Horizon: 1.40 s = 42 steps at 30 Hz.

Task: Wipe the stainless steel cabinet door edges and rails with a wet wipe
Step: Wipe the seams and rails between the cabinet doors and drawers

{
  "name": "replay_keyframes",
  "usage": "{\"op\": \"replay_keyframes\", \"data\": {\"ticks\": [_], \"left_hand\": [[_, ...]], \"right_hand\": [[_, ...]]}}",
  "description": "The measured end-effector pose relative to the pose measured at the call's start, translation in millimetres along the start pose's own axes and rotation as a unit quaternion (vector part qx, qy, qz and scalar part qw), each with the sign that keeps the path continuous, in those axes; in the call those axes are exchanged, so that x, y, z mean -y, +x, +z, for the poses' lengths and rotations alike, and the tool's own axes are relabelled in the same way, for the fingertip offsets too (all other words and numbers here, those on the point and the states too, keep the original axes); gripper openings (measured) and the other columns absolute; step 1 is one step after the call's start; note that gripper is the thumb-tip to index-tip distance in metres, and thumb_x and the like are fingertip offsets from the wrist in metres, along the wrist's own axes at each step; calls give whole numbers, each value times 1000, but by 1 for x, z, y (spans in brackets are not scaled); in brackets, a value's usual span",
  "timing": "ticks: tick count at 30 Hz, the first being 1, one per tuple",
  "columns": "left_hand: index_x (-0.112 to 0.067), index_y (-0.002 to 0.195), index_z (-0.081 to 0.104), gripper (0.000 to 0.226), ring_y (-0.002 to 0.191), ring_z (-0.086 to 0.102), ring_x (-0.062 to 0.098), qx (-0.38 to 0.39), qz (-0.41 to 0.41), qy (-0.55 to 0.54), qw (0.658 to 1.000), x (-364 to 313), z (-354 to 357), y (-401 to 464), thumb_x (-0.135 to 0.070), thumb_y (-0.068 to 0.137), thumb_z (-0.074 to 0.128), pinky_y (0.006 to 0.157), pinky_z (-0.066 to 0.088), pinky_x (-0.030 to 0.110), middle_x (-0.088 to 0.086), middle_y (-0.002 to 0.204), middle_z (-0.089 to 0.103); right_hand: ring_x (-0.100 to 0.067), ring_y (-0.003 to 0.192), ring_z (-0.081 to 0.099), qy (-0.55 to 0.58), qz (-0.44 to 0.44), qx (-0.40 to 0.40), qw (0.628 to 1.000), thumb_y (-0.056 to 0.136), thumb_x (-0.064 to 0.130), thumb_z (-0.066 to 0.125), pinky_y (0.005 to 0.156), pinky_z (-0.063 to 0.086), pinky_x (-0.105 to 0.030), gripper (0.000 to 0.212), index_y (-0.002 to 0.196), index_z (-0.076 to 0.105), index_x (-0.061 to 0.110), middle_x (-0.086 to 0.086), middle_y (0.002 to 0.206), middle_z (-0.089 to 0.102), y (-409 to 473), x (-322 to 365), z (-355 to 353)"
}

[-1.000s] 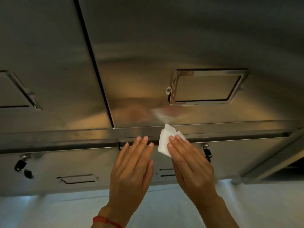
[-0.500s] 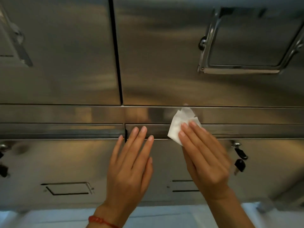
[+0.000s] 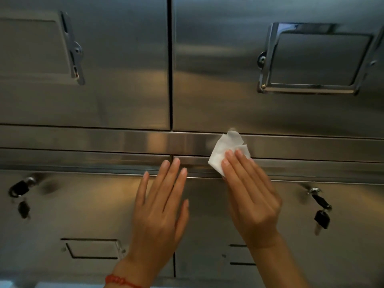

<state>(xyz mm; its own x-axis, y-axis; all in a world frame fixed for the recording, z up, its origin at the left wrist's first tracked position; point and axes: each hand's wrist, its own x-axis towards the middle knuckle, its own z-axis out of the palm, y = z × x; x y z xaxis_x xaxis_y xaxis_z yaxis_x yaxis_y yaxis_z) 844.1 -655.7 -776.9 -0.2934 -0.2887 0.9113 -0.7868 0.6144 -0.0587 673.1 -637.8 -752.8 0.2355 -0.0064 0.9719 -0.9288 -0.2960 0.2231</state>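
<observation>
Moved: both my hands sit about where they were a moment ago; the doors above now look bigger and flatter.
Wipe: the white wipe (image 3: 223, 154) is crumpled and lies on the shiny rail (image 3: 124, 140) between the top and bottom doors.
Right hand: my right hand (image 3: 252, 201) presses the wipe flat with straight fingers.
Left hand: my left hand (image 3: 160, 213) lies flat and spread on the bottom door (image 3: 83, 204), holding nothing.
Hard to see: my right hand hides the lower part of the wipe.
</observation>
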Motion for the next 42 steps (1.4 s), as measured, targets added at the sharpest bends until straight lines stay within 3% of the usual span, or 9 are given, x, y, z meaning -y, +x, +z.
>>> {"op": "replay_keyframes", "data": {"ticks": [3,6,20,27,34,39,42], "left_hand": [[-4,138,34,53,137,28,24,25,-6,17,1000,3,3,-3,-22,90,44,108,27,51,13,146,34],[-4,139,32,55,138,26,24,42,-1,22,999,5,6,-4,-25,90,43,108,26,52,13,147,31],[-4,141,28,57,139,23,24,26,-17,20,999,18,14,-3,-26,90,41,109,22,53,14,148,28],[-3,140,29,57,138,23,23,10,-20,31,999,23,14,4,-24,90,43,110,21,53,13,148,26],[-3,141,26,59,139,20,22,0,-21,38,999,30,16,3,-24,89,44,111,19,52,13,148,23],[-4,144,19,65,143,8,19,0,-9,41,999,36,22,2,-23,88,44,112,18,52,7,152,17],[-4,145,17,65,144,7,18,5,0,41,999,40,23,1,-25,89,43,113,15,50,3,154,11]], "right_hand": [[-26,115,59,-4,-1,20,1000,80,-6,64,89,52,-42,29,109,67,-2,-16,118,63,-2,6,4],[-28,115,58,-12,3,35,999,73,-9,71,90,53,-43,36,108,67,-2,-17,119,62,-4,9,6],[-28,113,59,-33,18,17,999,67,-12,73,89,53,-41,41,106,69,0,-15,118,63,-2,16,11],[-27,114,59,-46,16,5,999,75,-6,74,86,53,-38,32,106,70,2,-13,119,63,0,23,19],[-29,118,56,-54,7,3,999,86,-1,60,97,48,-38,27,112,67,2,-14,123,60,-1,37,36],[-28,122,53,-65,-20,12,998,95,1,48,100,45,-39,27,119,62,1,-14,128,56,-6,31,41],[-28,123,52,-70,-27,14,997,93,0,50,101,44,-41,30,121,59,1,-14,130,54,-9,29,42]]}}
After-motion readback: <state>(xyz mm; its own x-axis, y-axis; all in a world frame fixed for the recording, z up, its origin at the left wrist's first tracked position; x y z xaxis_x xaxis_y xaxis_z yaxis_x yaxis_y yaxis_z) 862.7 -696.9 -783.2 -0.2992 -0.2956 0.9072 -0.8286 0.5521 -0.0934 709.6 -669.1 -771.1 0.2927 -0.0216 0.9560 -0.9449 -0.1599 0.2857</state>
